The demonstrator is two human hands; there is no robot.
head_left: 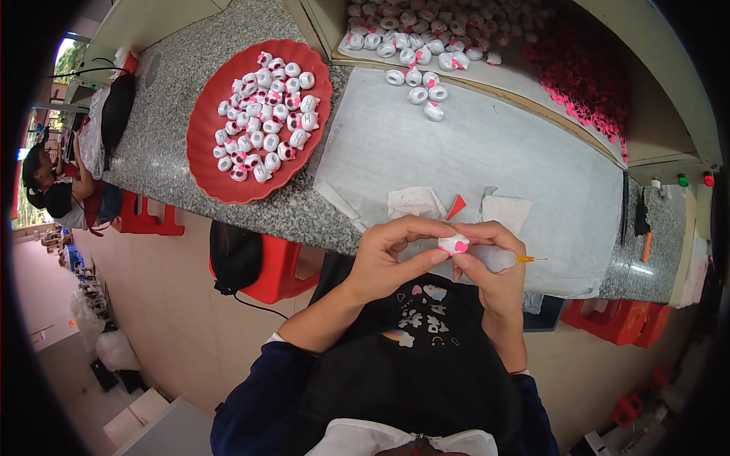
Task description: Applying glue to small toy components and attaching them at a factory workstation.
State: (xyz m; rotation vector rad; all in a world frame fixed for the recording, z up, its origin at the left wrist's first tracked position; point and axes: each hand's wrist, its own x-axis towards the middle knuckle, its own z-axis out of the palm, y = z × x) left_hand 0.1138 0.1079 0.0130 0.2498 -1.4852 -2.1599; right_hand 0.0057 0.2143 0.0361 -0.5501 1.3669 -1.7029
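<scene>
Between the fingertips of both hands is a small white toy head (454, 244) with a pink bow. My left hand (397, 254) pinches it from the left side. My right hand (490, 262) steadies the other side with thumb and index finger. Tucked in that same right hand lies a translucent squeeze bottle (498, 260), its orange needle tip (531, 259) pointing right. Below the hands is a white paper sheet (566, 228); folded cloth pieces (417, 203) and a red pointed piece (456, 206) lie just beyond them.
A red scalloped tray (199, 129) full of similar heads stands at left on the speckled counter (175, 68). Several loose heads (417, 95) sit at the sheet's far edge. A shelf behind carries more heads and a pink pile (582, 83). Red stools (277, 273) stand below; another person (65, 182) sits far left.
</scene>
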